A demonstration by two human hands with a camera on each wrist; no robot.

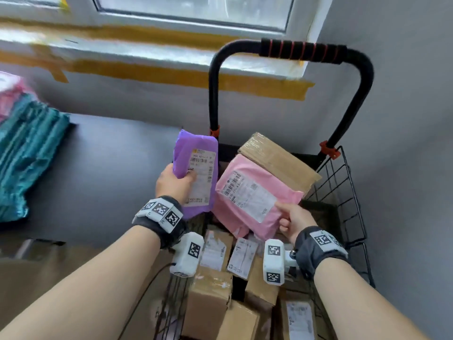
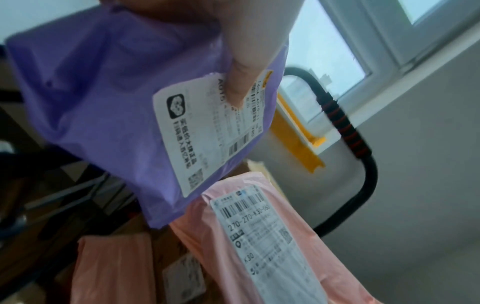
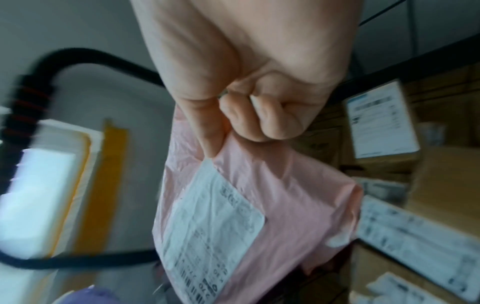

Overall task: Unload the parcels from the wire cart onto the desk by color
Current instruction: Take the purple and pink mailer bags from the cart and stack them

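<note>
My left hand grips a purple parcel by its lower left side, thumb on the white label; the purple parcel fills the left wrist view. My right hand pinches the near corner of a pink parcel, and the right wrist view shows fingers curled round the pink parcel. Both parcels are held above the black wire cart, whose handle rises behind them. The dark desk lies to the left.
Several brown cardboard boxes with labels fill the cart, one behind the pink parcel. Teal parcels and pink ones lie on the desk's far left. A grey wall and taped window stand behind.
</note>
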